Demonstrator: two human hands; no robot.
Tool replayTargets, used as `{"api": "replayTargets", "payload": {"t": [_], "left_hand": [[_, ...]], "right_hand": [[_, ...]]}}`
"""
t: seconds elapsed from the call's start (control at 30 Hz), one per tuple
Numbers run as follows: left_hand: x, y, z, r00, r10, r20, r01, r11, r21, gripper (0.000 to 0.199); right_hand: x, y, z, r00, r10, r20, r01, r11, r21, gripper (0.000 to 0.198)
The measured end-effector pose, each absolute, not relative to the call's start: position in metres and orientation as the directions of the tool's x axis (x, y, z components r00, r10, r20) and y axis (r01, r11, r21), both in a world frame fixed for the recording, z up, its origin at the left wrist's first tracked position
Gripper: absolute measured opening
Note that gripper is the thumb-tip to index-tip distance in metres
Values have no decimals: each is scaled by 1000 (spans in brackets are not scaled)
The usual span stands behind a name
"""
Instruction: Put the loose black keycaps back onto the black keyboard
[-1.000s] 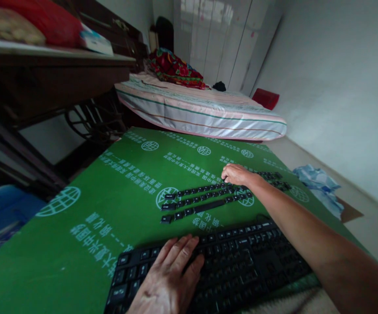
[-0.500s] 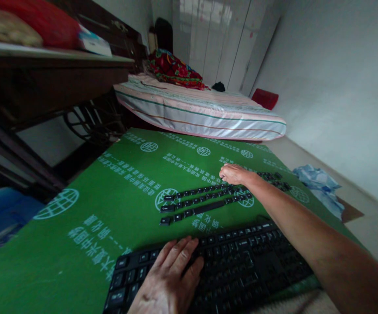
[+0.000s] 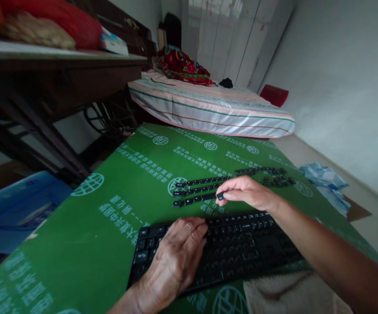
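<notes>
A black keyboard lies on the green tabletop near me, with many bare key places in its middle. My left hand rests on its left part, fingers bent and close together, holding it down. Between thumb and fingertips my right hand pinches a small black keycap with a pale mark. It hovers beyond the keyboard's far edge, over the right part of the laid-out keycaps, partly covering them. These loose keycaps lie in three long rows, and further keycaps lie to the right.
A beige cloth lies at the near edge. Beyond the table stands a bed with striped bedding. On the left are a dark sewing-machine table and a blue box. A blue-white cloth is at the right.
My right hand has come back toward me from the far keycaps, a keycap now showing in its pinch. My left hand's fingers have bent more on the keyboard. The view has shifted left.
</notes>
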State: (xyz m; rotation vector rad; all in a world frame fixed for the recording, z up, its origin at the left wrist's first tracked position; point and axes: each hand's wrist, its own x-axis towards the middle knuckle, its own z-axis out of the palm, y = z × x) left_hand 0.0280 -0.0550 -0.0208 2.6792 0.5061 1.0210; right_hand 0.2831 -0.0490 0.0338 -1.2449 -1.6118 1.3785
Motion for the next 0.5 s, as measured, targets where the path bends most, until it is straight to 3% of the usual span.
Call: {"api": "replayTargets", "payload": {"t": [0.2, 0.5], "left_hand": [[30, -63, -7, 566, 595, 570, 161, -758, 632, 23], [31, -70, -10, 565, 615, 549, 99, -712, 695, 15]], "right_hand": [[249, -81, 24, -358, 921, -156, 121, -120, -985, 35], [230, -99, 16, -335, 918, -213, 81, -197, -977, 36]]}}
